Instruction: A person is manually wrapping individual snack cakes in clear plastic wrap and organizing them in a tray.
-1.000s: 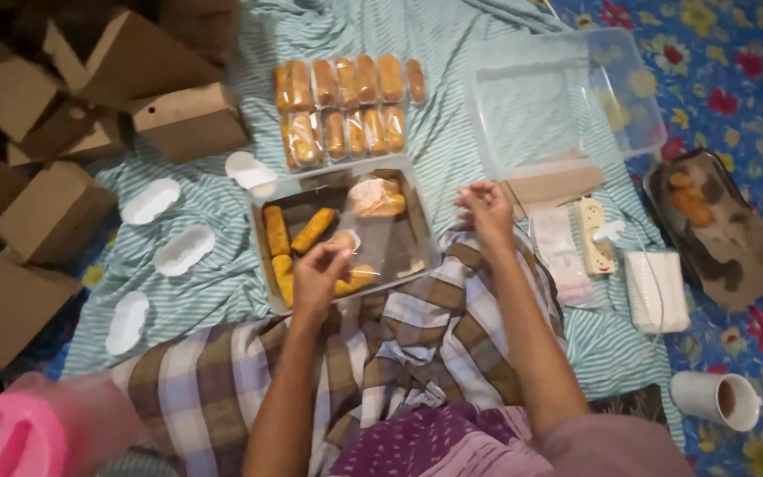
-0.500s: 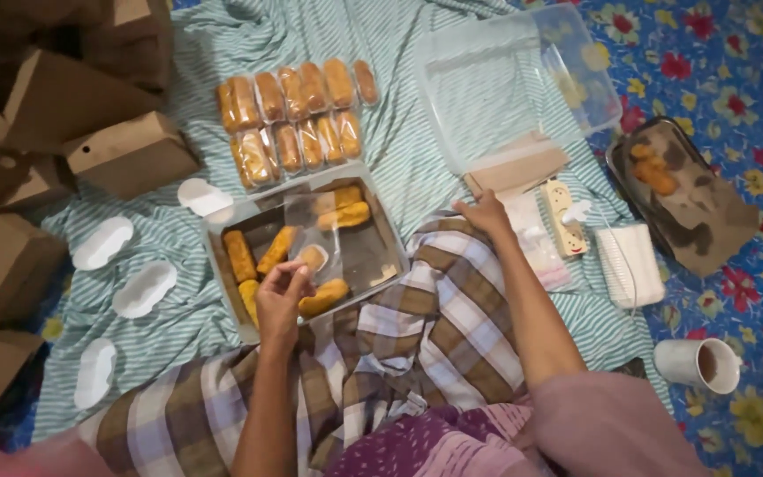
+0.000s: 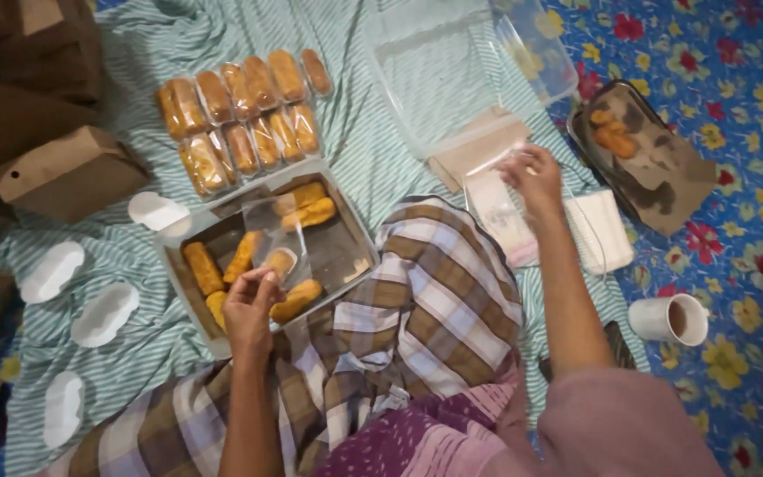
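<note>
Left hand (image 3: 249, 305) pinched on the lower edge of a clear thin plastic wrapper (image 3: 277, 252) holding one golden-brown fried roll (image 3: 279, 261), held just above the front of a shallow rectangular tray lined with brown paper (image 3: 346, 247). Roll short, stubby, crumbed, pale orange through the glossy film. Right hand (image 3: 536, 177) lifted over the striped cloth, fingers closed on the corner of a limp clear plastic bag (image 3: 498, 208) stretched down toward the checked lap cloth (image 3: 439, 291).

In the tray: loose fried rolls, two standing at the left (image 3: 203, 267), one low at the front beside the left hand, two more at the back (image 3: 309, 208). Beyond the tray, two rows of wrapped rolls in clear film (image 3: 240, 110) laid side by side on the green-and-white striped cloth (image 3: 134, 256). Further right, a large clear plastic box (image 3: 452, 71), its contents hard to tell. At far right, a dark tray with greasy brown paper (image 3: 655, 168) carrying a few fried pieces. Near it, a white mug (image 3: 664, 320) with brown liquid on the flowered blue floor covering. Brown cardboard boxes (image 3: 64, 172) stacked at left, white scalloped paper trays (image 3: 103, 314) scattered beside them.
</note>
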